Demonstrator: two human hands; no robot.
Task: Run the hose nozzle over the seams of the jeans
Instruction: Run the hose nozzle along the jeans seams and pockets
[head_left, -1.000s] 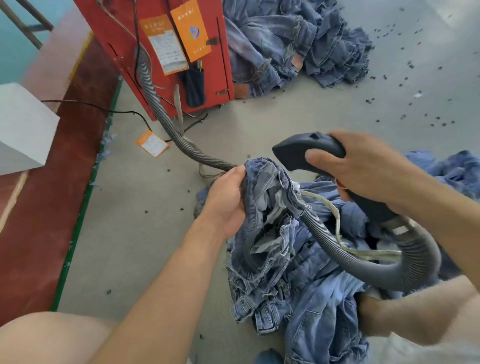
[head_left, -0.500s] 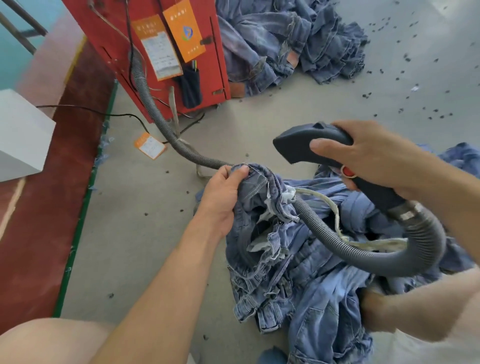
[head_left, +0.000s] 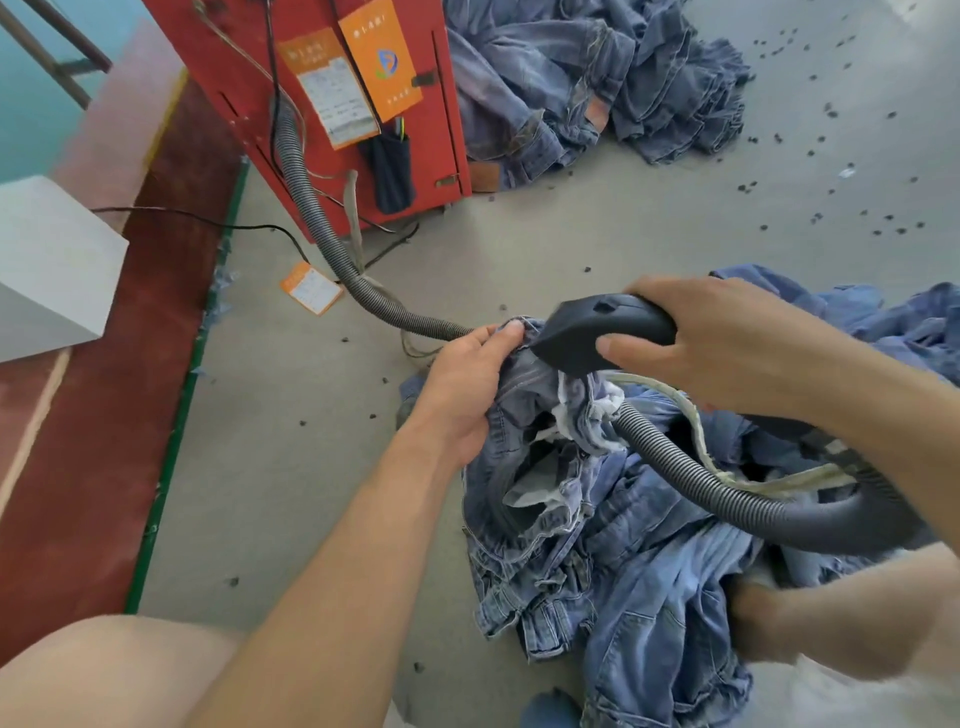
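Jeans (head_left: 613, 551) now meet our lowered nozzle (head_left: 597, 338); right hand (head_left: 727, 348) grips it, left hand (head_left: 467, 384) fingers pinch the seam above the grey floor (head_left: 311, 441).

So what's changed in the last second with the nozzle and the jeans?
The right hand has brought the black hose nozzle down and left, from above the jeans until its mouth meets the bunched denim edge by the left hand. Both hands keep their grips, and the grey hose still loops across the pile.
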